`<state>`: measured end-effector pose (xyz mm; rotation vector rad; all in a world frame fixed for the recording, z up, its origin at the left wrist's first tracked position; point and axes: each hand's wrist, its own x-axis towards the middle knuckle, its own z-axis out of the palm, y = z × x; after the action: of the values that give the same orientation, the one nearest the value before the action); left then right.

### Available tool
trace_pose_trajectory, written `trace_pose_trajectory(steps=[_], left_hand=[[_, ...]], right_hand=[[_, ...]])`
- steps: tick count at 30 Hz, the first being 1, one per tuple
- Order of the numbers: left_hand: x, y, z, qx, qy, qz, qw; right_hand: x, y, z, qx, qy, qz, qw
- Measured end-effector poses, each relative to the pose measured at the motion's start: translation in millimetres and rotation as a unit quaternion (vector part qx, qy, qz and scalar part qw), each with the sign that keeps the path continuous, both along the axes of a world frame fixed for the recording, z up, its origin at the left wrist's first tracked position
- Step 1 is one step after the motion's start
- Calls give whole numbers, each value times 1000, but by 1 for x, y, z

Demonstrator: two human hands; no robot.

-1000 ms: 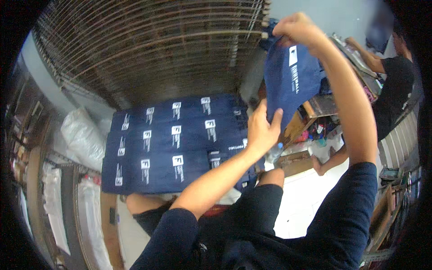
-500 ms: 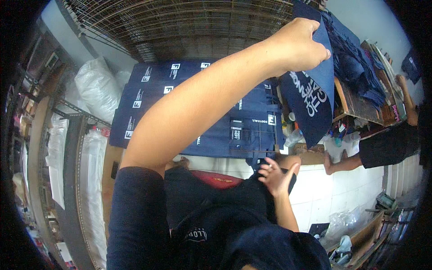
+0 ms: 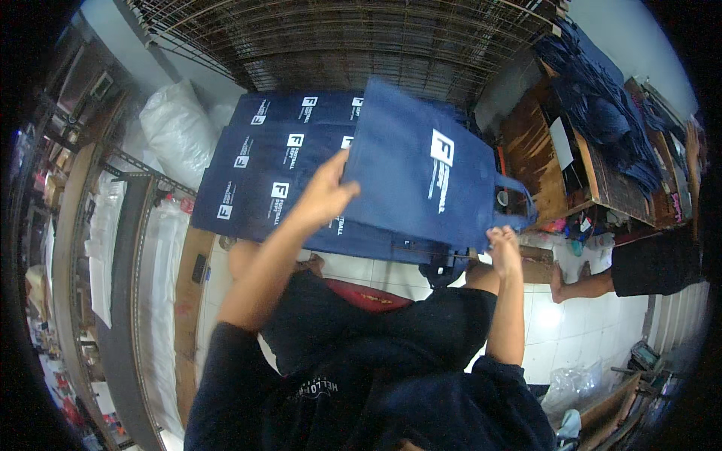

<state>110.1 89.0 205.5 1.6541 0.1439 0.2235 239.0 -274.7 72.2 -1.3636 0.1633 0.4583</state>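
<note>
I hold a navy blue fabric tote bag point(image 3: 421, 173) with a white printed logo in front of me. My left hand point(image 3: 325, 192) grips its left edge. My right hand point(image 3: 502, 248) grips its lower right corner, near the looped handle point(image 3: 519, 199). Beneath the bag, several matching navy bags point(image 3: 271, 161) lie spread in overlapping rows on the floor. My legs in dark shorts are folded below them.
A wire mesh rack point(image 3: 353, 37) stands behind the rows. A white stuffed plastic sack point(image 3: 177, 128) lies at the left. A wooden table point(image 3: 541, 158) at the right carries a heap of navy bags point(image 3: 602, 120). Another person point(image 3: 647, 263) sits at the right on white tiles.
The bag came down from my raised left hand at the upper right to the middle. My right hand rose from my lap and took its lower corner.
</note>
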Motion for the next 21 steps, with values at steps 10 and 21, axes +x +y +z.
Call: trace_pose_trajectory(steps=[10,21], left_hand=[[-25,-23,-281,295,198,187,916],[-33,-18,-283,317,218,198,902]], right_hand=[[3,2,-166,-311,-16,-38,949],[-12,10,-156,-332,67,-5,941]])
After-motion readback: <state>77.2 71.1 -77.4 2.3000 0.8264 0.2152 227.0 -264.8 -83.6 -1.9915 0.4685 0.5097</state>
